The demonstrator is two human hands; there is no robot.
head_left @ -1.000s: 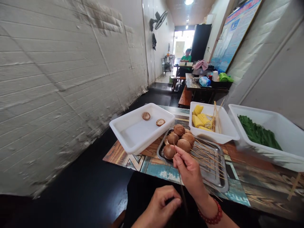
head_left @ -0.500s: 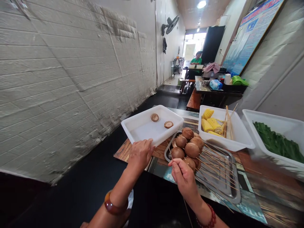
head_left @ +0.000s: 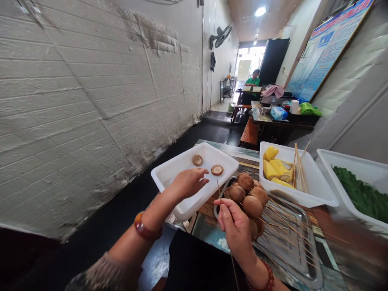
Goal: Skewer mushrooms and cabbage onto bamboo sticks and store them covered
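My left hand is over the white plastic tub, fingers apart and holding nothing. Its fingertips point toward a shiitake mushroom lying underside up in the tub. Another mushroom lies a little farther back. In my right hand a thin bamboo skewer is pinched between thumb and fingers, its tip pointing up. Just beyond that hand, skewered brown mushrooms are heaped on a metal tray, their sticks running off to the right.
A white tub with corn pieces and loose skewers stands behind the tray. Right of it, another tub holds dark green leaves. A brick-patterned wall runs along the left. Farther back, a person in green sits at a table.
My left hand has left the tub's near rim and reached inside, toward the nearer mushroom. The skewer in my right hand now shows its tip upright. The view has shifted slightly.
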